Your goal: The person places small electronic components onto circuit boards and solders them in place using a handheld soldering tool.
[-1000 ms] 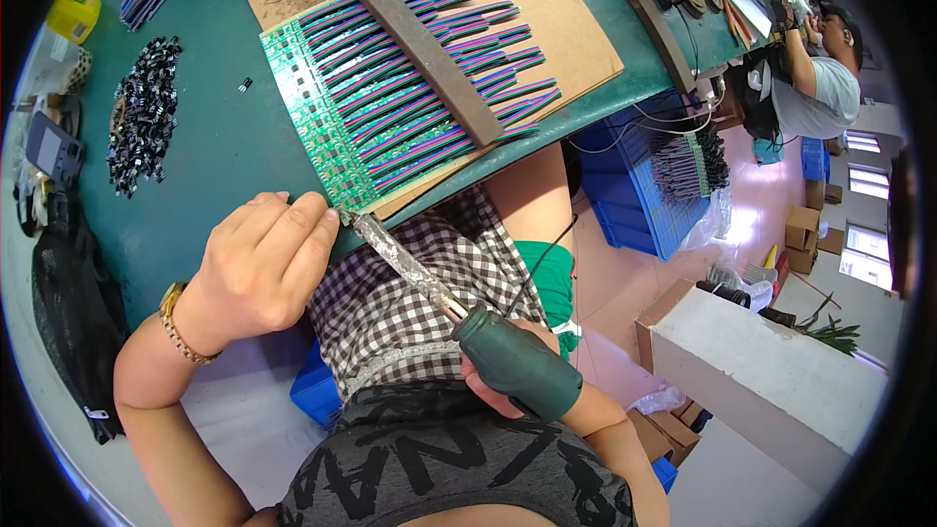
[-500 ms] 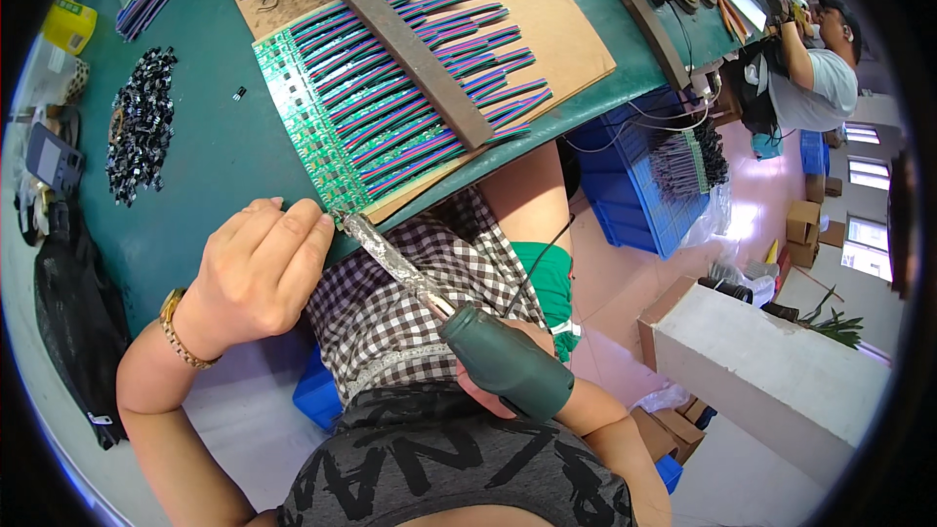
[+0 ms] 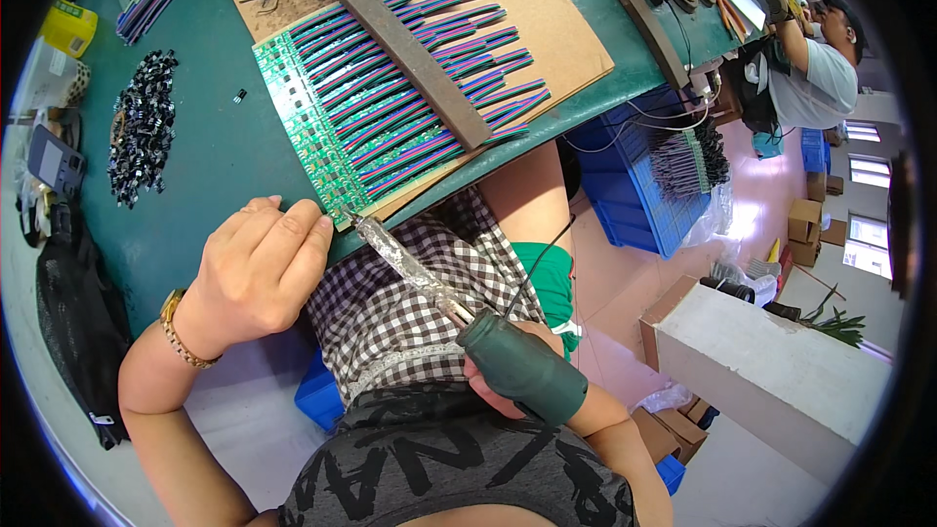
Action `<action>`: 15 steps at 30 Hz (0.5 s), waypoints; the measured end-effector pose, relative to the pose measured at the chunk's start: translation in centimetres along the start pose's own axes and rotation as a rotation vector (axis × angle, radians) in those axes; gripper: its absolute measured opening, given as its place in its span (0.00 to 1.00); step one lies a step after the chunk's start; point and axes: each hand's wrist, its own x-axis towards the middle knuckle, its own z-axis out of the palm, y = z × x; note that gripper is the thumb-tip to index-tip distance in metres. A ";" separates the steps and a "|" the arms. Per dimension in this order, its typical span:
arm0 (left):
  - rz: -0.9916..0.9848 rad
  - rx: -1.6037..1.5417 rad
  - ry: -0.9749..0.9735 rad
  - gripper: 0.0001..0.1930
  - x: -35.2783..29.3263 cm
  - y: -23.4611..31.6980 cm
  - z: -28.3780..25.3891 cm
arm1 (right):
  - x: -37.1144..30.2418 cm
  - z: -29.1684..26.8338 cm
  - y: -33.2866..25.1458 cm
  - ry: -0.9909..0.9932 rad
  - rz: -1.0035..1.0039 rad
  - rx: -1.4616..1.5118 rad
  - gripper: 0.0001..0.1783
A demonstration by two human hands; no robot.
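Soldering iron [image 3: 491, 340] is gripped by right fingers [image 3: 490, 394] at near corner of circuit board [image 3: 310, 132] on desk [image 3: 220, 151], left fingers [image 3: 308, 247] bunched beside board, hold can't be told, and could be burned if iron slips.

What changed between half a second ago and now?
The right hand drew the soldering iron slightly back to the right. No visible grasp or release. The left hand near the circuit board, the bar across the wires and the black pile stayed put.
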 end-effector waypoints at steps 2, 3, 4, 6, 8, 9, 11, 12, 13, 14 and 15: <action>0.000 0.003 0.001 0.10 -0.1 0.0 -0.1 | 0.1 -0.3 -0.2 -0.036 0.096 0.138 0.28; 0.005 0.005 0.004 0.10 0.0 0.0 0.0 | 0.1 -0.3 -0.1 -0.033 0.096 0.139 0.28; 0.009 0.007 0.006 0.09 0.0 0.0 0.1 | 0.0 -0.1 0.1 -0.011 0.078 0.121 0.27; 0.010 0.012 0.005 0.09 0.0 -0.1 0.1 | 0.0 0.3 0.4 0.029 0.041 0.084 0.26; 0.007 0.018 0.003 0.09 0.0 -0.1 0.0 | 0.1 0.7 0.6 0.066 0.005 0.048 0.24; 0.010 0.026 0.003 0.09 0.1 -0.1 0.1 | 0.4 0.7 -0.2 0.065 0.004 0.050 0.24; 0.011 0.034 0.003 0.09 0.0 -0.1 0.2 | 1.0 0.5 -2.6 0.126 -0.009 0.014 0.23; 0.008 0.035 0.004 0.09 0.0 -0.1 0.1 | 1.0 0.5 -2.4 0.126 -0.009 0.013 0.23; 0.006 0.035 0.005 0.09 0.0 -0.1 0.1 | 1.0 0.4 -2.0 0.101 -0.012 -0.001 0.23; 0.006 0.034 0.006 0.09 0.0 -0.1 0.0 | 0.9 0.4 -1.5 0.076 -0.016 -0.015 0.23; 0.003 0.034 0.005 0.09 0.0 -0.1 0.1 | 0.8 0.7 -0.8 0.077 -0.017 -0.015 0.23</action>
